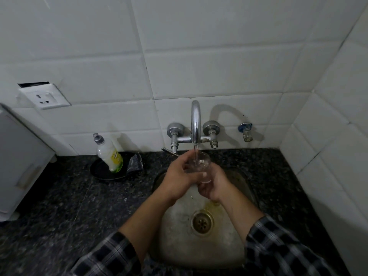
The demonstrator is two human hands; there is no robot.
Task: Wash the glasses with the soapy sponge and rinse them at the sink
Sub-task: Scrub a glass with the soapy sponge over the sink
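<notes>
A clear drinking glass (201,163) is held over the steel sink (235,244), right under the chrome tap (196,124). Water runs from the spout into the glass. My left hand (179,176) wraps its fingers around the left side of the glass. My right hand (212,185) grips its lower part from the right. No sponge shows in this view.
A dish-soap bottle (109,154) leans in a black dish (99,172) on the dark granite counter (69,206), left of the sink. A crumpled dark wrapper (136,161) lies beside it. A grey appliance (18,162) stands far left. A wall socket (44,96) sits above. Drain (202,222) lies mid-basin.
</notes>
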